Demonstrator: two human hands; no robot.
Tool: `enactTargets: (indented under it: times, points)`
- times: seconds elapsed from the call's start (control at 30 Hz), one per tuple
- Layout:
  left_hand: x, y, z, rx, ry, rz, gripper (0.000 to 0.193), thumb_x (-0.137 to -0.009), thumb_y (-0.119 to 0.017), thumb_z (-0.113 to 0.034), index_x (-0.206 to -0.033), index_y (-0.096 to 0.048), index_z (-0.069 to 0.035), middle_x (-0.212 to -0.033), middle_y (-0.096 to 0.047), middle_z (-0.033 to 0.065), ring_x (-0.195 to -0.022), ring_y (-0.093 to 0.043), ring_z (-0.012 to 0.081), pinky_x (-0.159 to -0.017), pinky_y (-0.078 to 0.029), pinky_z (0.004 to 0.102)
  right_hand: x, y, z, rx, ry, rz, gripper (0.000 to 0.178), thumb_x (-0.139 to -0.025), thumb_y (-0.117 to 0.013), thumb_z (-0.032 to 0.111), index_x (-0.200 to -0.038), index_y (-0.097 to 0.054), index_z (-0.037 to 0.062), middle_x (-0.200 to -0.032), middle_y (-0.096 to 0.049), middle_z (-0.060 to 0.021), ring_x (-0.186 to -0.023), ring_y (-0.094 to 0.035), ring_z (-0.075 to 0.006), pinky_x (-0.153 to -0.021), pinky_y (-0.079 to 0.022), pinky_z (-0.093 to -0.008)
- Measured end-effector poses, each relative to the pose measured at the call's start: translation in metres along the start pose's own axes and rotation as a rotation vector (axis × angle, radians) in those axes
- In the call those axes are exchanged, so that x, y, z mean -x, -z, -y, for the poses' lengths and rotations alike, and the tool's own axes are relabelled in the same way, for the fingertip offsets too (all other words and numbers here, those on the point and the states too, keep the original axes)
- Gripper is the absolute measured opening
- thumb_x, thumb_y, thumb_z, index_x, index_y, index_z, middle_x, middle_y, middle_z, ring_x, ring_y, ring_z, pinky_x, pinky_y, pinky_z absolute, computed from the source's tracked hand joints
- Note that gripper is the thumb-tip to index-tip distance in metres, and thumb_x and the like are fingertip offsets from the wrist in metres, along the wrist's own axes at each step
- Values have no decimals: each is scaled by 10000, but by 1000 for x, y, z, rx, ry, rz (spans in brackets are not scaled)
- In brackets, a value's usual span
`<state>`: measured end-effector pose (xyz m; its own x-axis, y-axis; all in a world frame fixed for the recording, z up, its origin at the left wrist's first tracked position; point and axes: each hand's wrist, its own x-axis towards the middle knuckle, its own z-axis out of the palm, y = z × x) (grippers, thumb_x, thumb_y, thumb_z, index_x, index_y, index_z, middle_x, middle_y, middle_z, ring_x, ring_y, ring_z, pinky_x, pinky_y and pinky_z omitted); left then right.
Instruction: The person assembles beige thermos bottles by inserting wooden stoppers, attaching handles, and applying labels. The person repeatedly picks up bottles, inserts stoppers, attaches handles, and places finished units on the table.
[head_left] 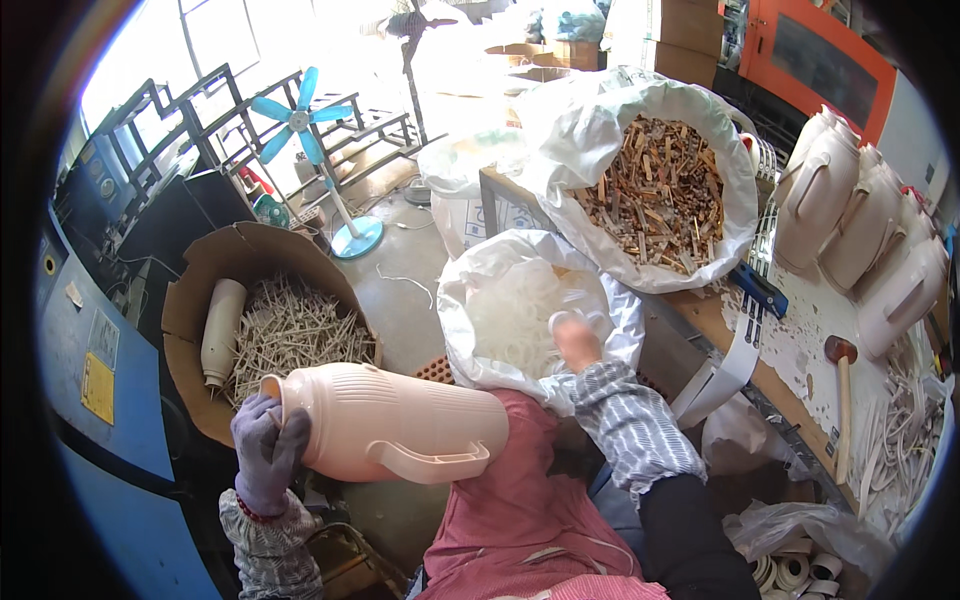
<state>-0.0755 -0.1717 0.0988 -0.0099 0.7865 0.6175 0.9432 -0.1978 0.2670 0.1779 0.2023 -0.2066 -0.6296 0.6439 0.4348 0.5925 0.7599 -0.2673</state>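
A pale pink plastic jug body (400,415) with ribbed shoulder and side handle lies sideways, its base end against my pink apron over my thigh. My left hand (268,450), in a grey-purple glove, is closed on the rim at its mouth end. Down in a white sack (460,365) of translucent whitish rings (515,315) reaches my right hand (576,343). Its fingertips blend with the pale pieces there, so their grip is unclear. Patterned sleeve covers are on both forearms.
A cardboard box (185,375) at left holds thin pale sticks and a cream bottle-shaped piece (222,335). Brownish strips (660,190) fill a larger white sack. On the right workbench stand several jug bodies (815,205) and a mallet (843,400). A blue fan (300,122) stands beyond.
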Motion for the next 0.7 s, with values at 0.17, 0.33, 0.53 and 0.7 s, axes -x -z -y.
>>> enactTargets:
  times: [0.17,0.33,0.53,0.7]
  points:
    - [-3,16,19,-21,285,-315,203,-862,-667,-18,-1025,-546,-31,-934,-548,57,-723,-512,116,-708,-436,262,31,53,17,-658,-198,-162,153,-802,-695,122,-857,-620,0,-807,-583,-121,-704,-616,-261,-612,-475,-346]
    - [-34,30,25,-826,-134,-328,345,-783,-743,-53,-1065,-548,-93,-1113,-604,95,-936,-631,227,-780,-538,373,76,138,36,-619,-263,-137,169,-827,-684,116,-761,-581,-1,-702,-515,-78,-606,-498,-193,-563,-406,-313]
    - [-67,-10,-25,-204,-262,-601,476,-716,-809,-37,-1119,-558,-63,-1100,-589,159,-996,-630,305,-744,-577,329,105,226,45,-930,-227,-286,228,-910,-594,40,-701,-524,-20,-872,-619,-109,-777,-607,-141,-702,-486,-255]
    - [-107,-129,-94,202,-483,-227,435,-632,-859,-158,-1019,-664,-126,-1214,-563,172,-961,-632,267,-776,-556,374,101,303,71,-1104,-142,-326,189,-938,-526,81,-1079,-573,-34,-1096,-623,-169,-911,-623,-188,-796,-533,-316]
